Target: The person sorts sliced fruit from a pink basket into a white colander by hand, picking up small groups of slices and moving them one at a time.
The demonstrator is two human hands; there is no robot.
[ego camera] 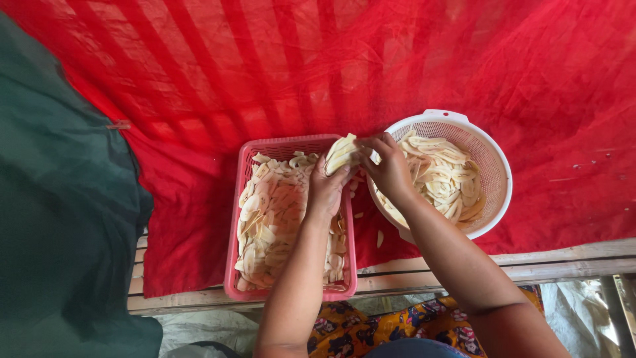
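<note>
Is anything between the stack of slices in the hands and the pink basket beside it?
Nothing visible. The left hand and right hand hold the stack of slices right above the pink basket rim.

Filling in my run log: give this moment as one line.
left hand: holds slices | right hand: touches them | over pink basket | white colander at right | red cloth

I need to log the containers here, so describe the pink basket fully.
The pink basket is a rectangular plastic crate with perforated walls and a thick rim. It stands upright on the red cloth, near the wooden edge, left of the white round colander. Pale thin slices fill it. The left hand hovers above its right rim, holding a stack of slices.
</note>
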